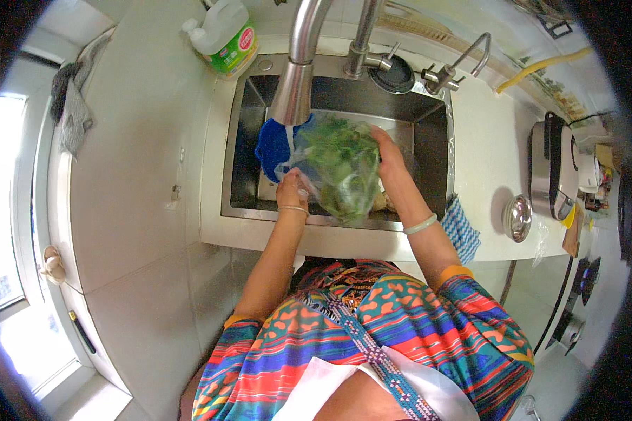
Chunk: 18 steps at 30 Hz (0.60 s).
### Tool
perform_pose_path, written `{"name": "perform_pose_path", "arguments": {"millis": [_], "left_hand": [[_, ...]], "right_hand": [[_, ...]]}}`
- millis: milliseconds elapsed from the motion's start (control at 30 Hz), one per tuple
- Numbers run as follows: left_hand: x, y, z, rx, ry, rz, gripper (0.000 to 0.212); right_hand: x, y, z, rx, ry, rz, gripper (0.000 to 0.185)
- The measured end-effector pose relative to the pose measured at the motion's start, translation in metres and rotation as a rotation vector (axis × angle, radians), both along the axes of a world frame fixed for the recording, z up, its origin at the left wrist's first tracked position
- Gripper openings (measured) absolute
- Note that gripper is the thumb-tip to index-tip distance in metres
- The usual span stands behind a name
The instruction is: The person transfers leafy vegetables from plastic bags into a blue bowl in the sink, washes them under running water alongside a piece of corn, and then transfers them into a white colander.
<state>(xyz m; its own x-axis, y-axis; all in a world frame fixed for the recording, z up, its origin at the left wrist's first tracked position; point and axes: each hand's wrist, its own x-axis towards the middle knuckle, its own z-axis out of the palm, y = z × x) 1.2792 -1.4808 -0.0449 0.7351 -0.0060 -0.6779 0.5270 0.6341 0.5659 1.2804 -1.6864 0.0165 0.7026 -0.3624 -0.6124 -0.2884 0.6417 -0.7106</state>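
Observation:
A clear plastic bag full of leafy green vegetables is held up over the stainless steel sink. My left hand grips the bag's gathered edge on its left side. Around the bag's right side curls my right hand, its fingertips partly hidden behind the greens. Below and left of the bag sits a blue plastic basin or colander, partly covered by it. Water seems to run from the pull-down faucet just above the blue vessel. Something pale lies under the bag, mostly hidden.
A detergent jug stands at the sink's back left corner. Behind the sink are a black round drain cover or lid and a small second tap. On the right counter are a blue-striped cloth, a metal bowl and a rice cooker.

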Motion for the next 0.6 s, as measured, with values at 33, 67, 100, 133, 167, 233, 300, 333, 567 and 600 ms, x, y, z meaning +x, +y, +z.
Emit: {"name": "perform_pose_path", "arguments": {"millis": [33,67,100,133,167,233,300,333,567,600], "left_hand": [[0.004,0.003,-0.013,-0.072,0.116,0.065,0.022],[0.009,0.011,-0.027,-0.013,0.152,-0.067,0.035],[0.008,0.012,-0.026,-0.073,0.214,-0.046,0.035],[0.009,0.013,-0.011,-0.134,0.268,-0.024,0.036],[0.010,0.013,0.005,-0.196,0.321,-0.002,0.036],[-0.003,0.006,0.046,-0.233,0.425,-0.122,0.056],[-0.017,0.005,0.054,-0.374,0.357,-0.203,0.072],[-0.021,0.006,0.054,-0.487,0.307,-0.187,0.075],[-0.014,0.015,0.080,0.094,0.036,-0.264,0.065],[-0.014,0.014,0.077,0.243,-0.042,-0.302,0.061]], "right_hand": [[0.010,0.001,-0.007,0.092,-0.031,-0.020,0.027],[0.017,0.002,-0.013,0.185,-0.061,-0.041,0.025],[0.022,0.009,-0.009,0.203,-0.095,-0.041,0.022],[0.030,0.020,0.007,0.223,-0.135,-0.039,0.019],[0.037,0.031,0.020,0.243,-0.175,-0.038,0.016],[0.049,0.039,0.030,0.252,-0.179,-0.061,0.008],[0.056,0.048,0.039,0.304,-0.235,-0.020,0.009],[0.056,0.052,0.047,0.294,-0.233,-0.025,0.006],[0.048,0.045,0.067,0.080,-0.293,0.164,0.005],[0.047,0.044,0.067,0.096,-0.297,0.163,0.005]]}}
